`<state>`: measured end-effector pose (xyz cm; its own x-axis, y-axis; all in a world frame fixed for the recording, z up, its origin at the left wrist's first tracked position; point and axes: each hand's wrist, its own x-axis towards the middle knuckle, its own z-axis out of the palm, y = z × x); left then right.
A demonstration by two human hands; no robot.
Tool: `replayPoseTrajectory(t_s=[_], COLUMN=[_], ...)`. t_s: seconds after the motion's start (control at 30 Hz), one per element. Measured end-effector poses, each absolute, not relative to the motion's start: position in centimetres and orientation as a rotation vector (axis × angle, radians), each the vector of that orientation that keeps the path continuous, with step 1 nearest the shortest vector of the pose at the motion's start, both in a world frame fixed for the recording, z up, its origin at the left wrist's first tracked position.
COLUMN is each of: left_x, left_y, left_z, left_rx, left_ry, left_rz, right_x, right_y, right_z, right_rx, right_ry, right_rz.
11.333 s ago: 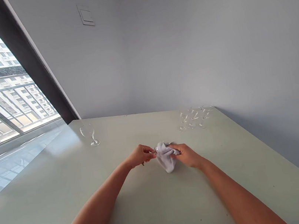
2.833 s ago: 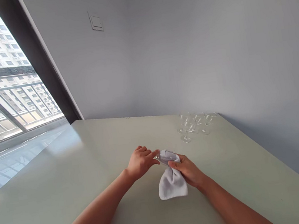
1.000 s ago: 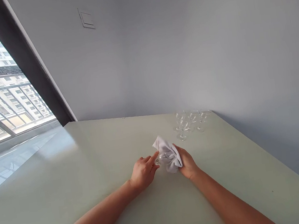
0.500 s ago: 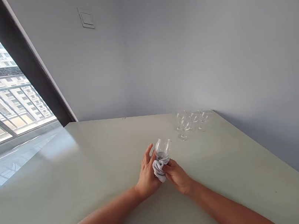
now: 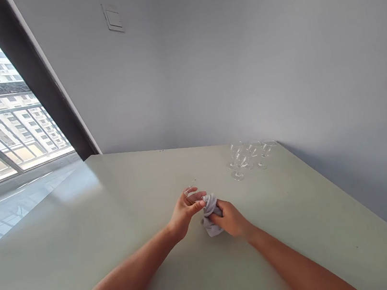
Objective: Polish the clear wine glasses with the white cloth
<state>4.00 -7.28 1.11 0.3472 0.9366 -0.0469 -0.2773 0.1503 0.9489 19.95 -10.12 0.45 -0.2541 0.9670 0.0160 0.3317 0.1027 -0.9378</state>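
Observation:
My left hand (image 5: 185, 211) is curled around the bowl of a clear stemmed glass (image 5: 190, 189), which leans to the left and shows only faintly between the fingers. My right hand (image 5: 232, 219) grips a pale grey-white cloth (image 5: 211, 215), bunched against the glass on its right side. The cloth hides the lower part of the glass, so I cannot see its stem or foot clearly. Both hands are close together above the middle of the table.
Several clear stemmed glasses (image 5: 237, 175) stand in a cluster at the table's (image 5: 130, 188) back right, near the wall (image 5: 274, 55). A window (image 5: 0, 115) with a railing outside is on the left. A switch plate (image 5: 113, 19) is on the wall.
The glass has tipped from nearly upright to leaning left. My left hand has moved from beside it to curl over its bowl. The cloth in my right hand has shifted slightly right.

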Motion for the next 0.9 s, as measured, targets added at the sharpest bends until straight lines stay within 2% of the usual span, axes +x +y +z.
replayPoseTrajectory(t_s=[0.13,0.23,0.33,0.5,0.6,0.7,0.8,0.9], left_x=[4.5,4.2,3.6,2.9,2.9,2.9,3.0,3.3], left_y=[-7.6,-7.0,-5.9,-5.1,-5.3,-5.5,-5.8,-6.2], left_z=[1.1,0.4,-0.3,-0.5,-0.1,0.3,0.6,1.0], left_rx=[0.951,0.859,0.757,0.722,0.743,0.723,0.699,0.709], left_ry=[0.800,0.824,0.884,0.843,0.757,0.669,0.534,0.446], left_rz=[1.094,1.131,1.170,1.096,0.963,0.890,0.894,0.999], right_x=[20.6,21.9,23.4,23.2,22.1,21.8,21.9,21.4], right_y=[-10.2,-9.7,-9.0,-9.4,-10.5,-11.0,-10.7,-10.1], right_z=[0.1,0.0,0.5,1.5,1.8,1.9,1.5,0.4], right_rx=[-1.358,-1.320,-1.319,-1.004,-0.981,-0.989,-0.931,-0.767], right_ry=[-1.972,-1.930,-1.812,-2.284,-2.361,-2.134,-1.627,-1.092], right_rz=[0.343,0.093,0.037,0.171,0.361,0.779,1.282,1.638])
